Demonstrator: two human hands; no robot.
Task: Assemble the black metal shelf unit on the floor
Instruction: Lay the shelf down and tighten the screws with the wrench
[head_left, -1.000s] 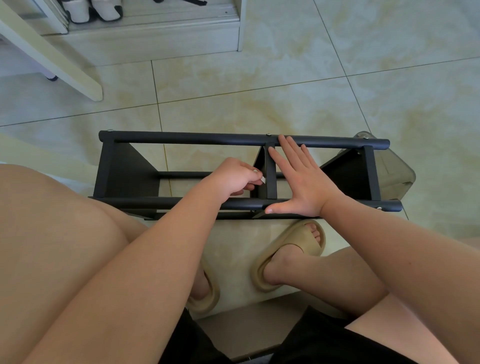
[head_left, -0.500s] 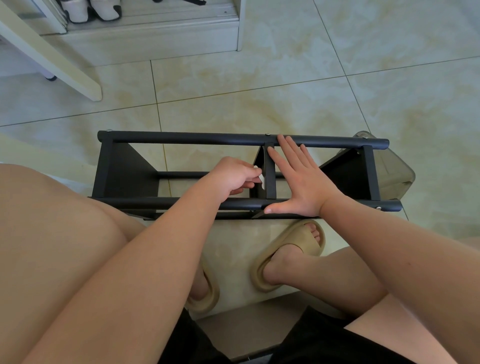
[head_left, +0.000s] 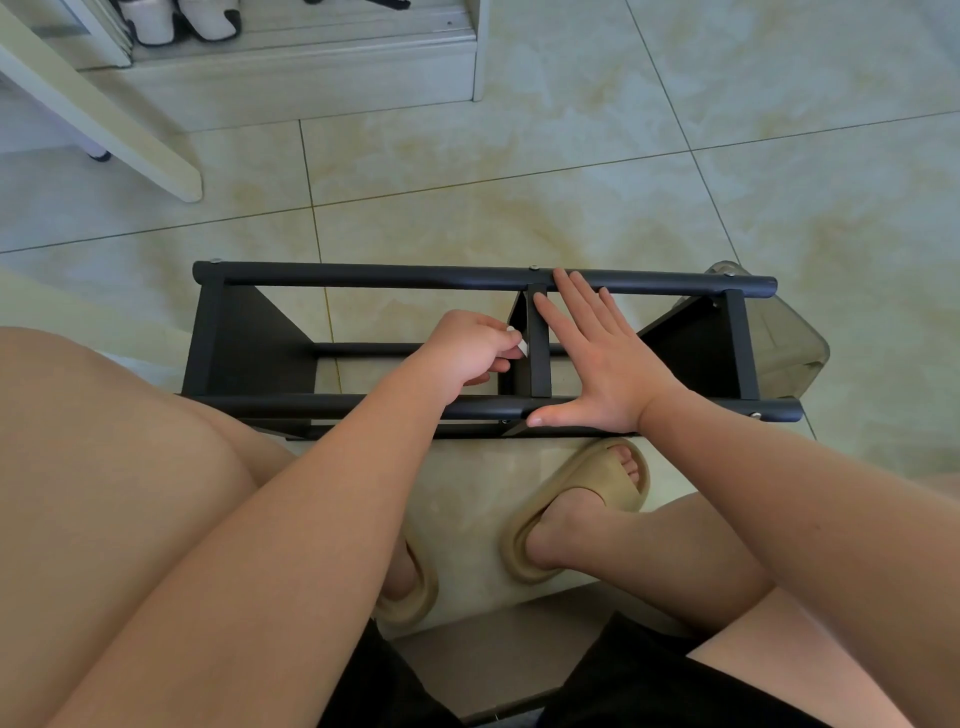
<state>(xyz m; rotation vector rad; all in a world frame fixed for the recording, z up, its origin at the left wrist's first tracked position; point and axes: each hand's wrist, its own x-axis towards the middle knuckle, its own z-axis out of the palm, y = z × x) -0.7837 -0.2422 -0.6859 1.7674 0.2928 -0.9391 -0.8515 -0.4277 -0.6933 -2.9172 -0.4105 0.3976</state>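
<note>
Shelf frame (head_left: 249, 358): stiff metal, probably light; best held by rails (head_left: 389, 274). Right hand (head_left: 605, 366) flat, pressing it down. Left hand (head_left: 465, 356) pinches small white piece (head_left: 521, 347) beside middle bar (head_left: 540, 358).

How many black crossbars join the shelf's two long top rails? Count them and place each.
3. Left crossbar at the left end; middle crossbar between the left hand, pinching a small white piece, and the flat right hand; right crossbar near the right end. None seems hidden.
</note>
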